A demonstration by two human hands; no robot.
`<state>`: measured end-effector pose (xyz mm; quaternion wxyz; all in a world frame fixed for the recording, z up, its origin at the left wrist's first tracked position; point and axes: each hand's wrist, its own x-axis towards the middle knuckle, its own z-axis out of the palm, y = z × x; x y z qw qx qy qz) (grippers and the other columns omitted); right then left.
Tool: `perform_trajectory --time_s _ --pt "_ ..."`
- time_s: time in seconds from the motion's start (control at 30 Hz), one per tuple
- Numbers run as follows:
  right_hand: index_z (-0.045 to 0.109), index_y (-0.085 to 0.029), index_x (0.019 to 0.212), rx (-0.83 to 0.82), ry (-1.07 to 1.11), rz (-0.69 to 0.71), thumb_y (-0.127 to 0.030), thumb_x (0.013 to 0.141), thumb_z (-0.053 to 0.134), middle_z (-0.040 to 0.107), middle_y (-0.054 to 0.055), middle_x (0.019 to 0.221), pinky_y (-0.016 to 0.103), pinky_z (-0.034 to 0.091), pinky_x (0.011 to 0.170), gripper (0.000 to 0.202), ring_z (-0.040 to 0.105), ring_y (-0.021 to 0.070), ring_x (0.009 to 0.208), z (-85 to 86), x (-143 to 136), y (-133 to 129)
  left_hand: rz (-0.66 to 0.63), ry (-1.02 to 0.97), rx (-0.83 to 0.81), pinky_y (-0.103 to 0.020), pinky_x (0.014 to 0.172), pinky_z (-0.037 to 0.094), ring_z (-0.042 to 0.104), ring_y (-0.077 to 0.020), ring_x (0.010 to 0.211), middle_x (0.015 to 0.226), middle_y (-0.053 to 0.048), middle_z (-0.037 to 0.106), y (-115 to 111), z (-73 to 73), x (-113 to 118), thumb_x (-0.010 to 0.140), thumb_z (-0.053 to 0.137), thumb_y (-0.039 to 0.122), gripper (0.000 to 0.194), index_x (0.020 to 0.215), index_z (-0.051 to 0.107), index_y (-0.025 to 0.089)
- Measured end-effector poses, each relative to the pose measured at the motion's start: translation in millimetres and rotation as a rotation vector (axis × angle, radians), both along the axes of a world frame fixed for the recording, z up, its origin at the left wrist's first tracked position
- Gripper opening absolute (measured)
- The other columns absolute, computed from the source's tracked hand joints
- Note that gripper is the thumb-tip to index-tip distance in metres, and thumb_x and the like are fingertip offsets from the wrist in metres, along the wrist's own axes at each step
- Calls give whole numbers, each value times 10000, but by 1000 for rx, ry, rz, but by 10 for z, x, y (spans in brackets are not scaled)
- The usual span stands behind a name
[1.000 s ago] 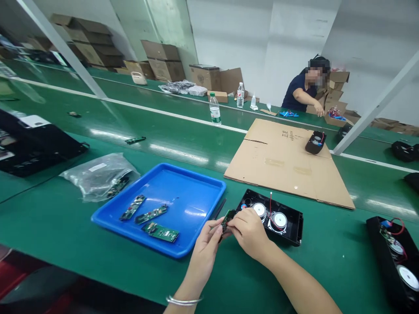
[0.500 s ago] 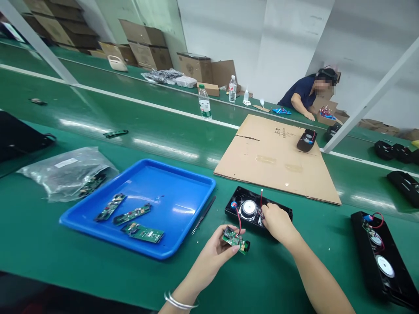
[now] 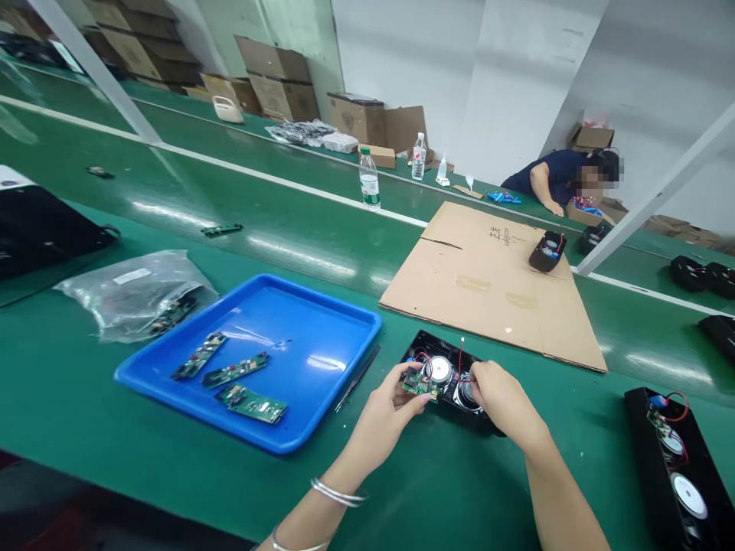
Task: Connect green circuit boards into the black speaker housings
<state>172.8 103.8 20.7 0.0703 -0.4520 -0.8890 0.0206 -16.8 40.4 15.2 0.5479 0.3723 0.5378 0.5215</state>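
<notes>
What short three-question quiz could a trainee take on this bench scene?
1. True or false: the left hand holds a small green circuit board in its fingers.
2. How many circuit boards lie in the blue tray? A) one B) three C) five
3. Where does the right hand rest?

Key
1. True.
2. B: three boards lie in it.
3. On the black speaker housing, at its right-side speaker, beside the red wire.
</notes>
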Motion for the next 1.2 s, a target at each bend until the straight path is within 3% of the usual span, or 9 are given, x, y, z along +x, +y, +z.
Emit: perform_trajectory --time_s 0.13,0.27,0.37,0.43,0.5,0.6,0.77,0.93,1.2 --pt "590 -192 734 -49 403 -10 -104 806 528 635 38 757 301 464 672 130 568 183 754 -56 -79 65 -1 -26 21 -315 659 542 667 -185 645 764 -7 696 119 -16 83 642 672 223 324 955 586 212" --pt "612 -187 767 -416 842 -129 -165 768 563 671 21 741 290 492 651 53 617 160 690 -198 -219 79 -2 0 54 -331 716 549 688 -210 715 796 -15 710 206 -77 137 658 647 208 268 922 603 226" --pt "590 -175 843 -664 1018 -192 -234 716 626 661 3 681 270 492 583 144 620 153 620 -279 -285 56 18 -42 38 -343 710 566 690 -218 739 842 -28 715 231 -99 151 658 648 217 262 918 615 218" --pt "598 -174 827 -614 987 -181 -236 728 619 654 11 696 274 487 585 118 609 154 630 -292 -296 32 38 -59 19 -349 693 575 691 -220 732 832 -30 715 232 -108 150 649 658 225 286 931 614 210" --pt "623 -179 796 -419 862 -111 -204 782 559 646 31 742 293 481 631 70 591 163 693 -283 -295 6 57 -48 11 -354 687 579 692 -222 716 793 -27 715 228 -116 146 644 665 230 307 946 609 206" --pt "639 -184 794 -119 619 3 -166 843 483 615 44 737 315 460 669 165 543 176 730 -275 -295 -25 74 -27 13 -355 693 579 694 -227 711 780 -26 715 224 -127 138 645 663 227 311 950 610 208" --pt "612 -175 739 148 286 119 -163 861 490 585 47 707 300 396 587 172 480 173 669 -298 -306 -25 45 14 30 -346 705 573 693 -232 728 797 -27 719 236 -131 132 644 638 191 307 950 630 212" --pt "592 -170 707 241 97 191 -129 828 527 557 28 671 289 342 554 143 460 164 642 -258 -288 -25 1 55 38 -342 693 580 692 -219 710 772 -19 717 252 -113 124 656 605 179 353 1008 624 195" --pt "594 -161 682 219 37 158 -123 810 554 563 25 674 280 345 551 140 477 160 647 -243 -286 -42 -40 149 76 -336 756 571 686 -211 807 910 -31 714 243 -117 119 687 566 200 352 1038 601 199"
